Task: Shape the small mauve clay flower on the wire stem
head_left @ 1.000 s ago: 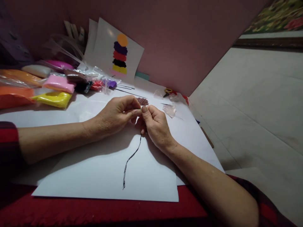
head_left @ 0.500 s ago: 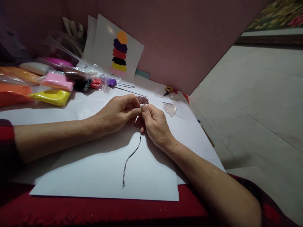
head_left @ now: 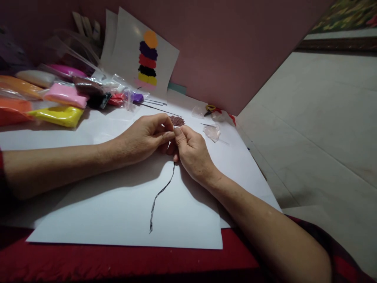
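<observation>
My left hand and my right hand meet over the white paper, thumbs and fingertips pinched together. Between them runs a thin, dark, twisted wire; its lower length hangs out below my right fingers and bends toward the front of the paper. Just beyond the fingertips shows a brown, ruffled, flower-like piece, partly covered by my left fingers. Whether it is joined to the wire is hard to see. The exact spot where the fingertips grip is hidden.
Several bags of coloured clay lie at the left. A sheet with painted colour patches leans on the wall. Yellow-handled scissors and a clear plastic wrapper lie at the back right. A red cloth shows along the front.
Both hands stay pinched together at nearly the same place. The view has shifted slightly, and the wire's lower end sits a little further left.
</observation>
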Demonstrator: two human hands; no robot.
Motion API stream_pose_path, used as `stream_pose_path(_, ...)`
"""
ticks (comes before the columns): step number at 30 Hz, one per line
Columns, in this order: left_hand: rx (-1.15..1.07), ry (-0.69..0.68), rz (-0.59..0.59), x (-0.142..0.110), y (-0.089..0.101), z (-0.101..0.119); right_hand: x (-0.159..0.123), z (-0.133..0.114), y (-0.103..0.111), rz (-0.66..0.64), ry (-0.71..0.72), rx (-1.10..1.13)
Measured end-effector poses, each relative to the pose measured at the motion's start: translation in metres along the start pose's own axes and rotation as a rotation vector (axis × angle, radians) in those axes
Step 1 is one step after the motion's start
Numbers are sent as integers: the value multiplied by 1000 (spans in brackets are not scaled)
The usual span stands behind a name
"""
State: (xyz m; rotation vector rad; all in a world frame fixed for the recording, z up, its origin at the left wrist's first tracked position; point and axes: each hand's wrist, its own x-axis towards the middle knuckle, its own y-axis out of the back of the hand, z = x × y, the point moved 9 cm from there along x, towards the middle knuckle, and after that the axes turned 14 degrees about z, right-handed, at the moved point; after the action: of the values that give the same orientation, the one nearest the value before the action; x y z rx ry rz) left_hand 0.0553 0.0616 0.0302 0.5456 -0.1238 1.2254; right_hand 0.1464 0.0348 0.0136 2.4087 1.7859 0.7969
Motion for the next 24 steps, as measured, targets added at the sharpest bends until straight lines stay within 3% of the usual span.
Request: stream_pose_path(24, 9, 12, 2, 0, 0, -1, 0, 1, 1, -6, 2, -6)
